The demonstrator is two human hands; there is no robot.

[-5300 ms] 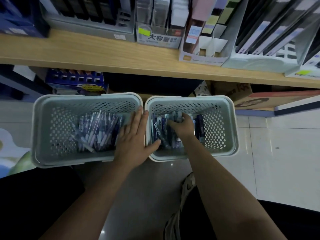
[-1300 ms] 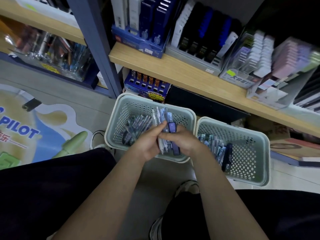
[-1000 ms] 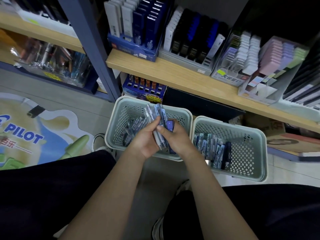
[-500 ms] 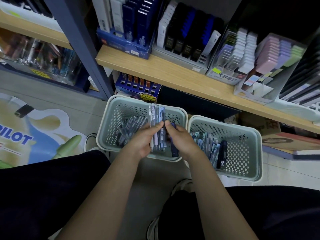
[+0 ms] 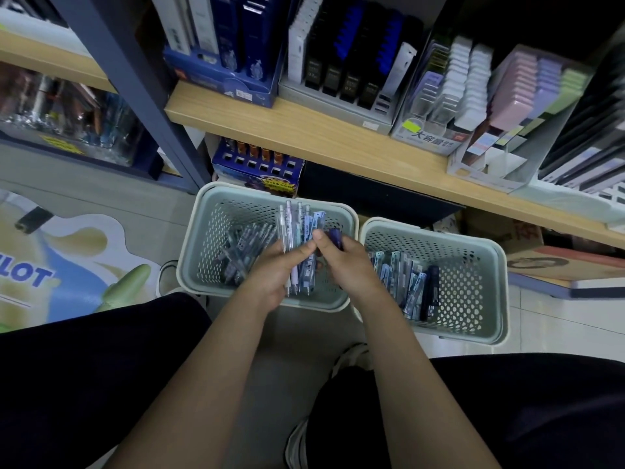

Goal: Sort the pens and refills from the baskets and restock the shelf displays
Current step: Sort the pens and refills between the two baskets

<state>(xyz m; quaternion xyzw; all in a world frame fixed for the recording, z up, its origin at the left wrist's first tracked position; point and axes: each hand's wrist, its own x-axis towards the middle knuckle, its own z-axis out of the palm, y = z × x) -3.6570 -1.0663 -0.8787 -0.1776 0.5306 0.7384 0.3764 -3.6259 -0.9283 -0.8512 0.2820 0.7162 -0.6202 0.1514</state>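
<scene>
Holding our fanned pens [image 5: 297,231] in left hand [image 5: 274,275], right hand [image 5: 341,265] pinching one, two baskets [image 5: 203,238], floor print "LOT" [image 5: 23,275].

Dim, even indoor light with soft shadows; wide-angle bending at the edges, corners blurred and dark.

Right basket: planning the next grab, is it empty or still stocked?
Still stocked. The right basket holds packaged pens lying along its left side.
</scene>
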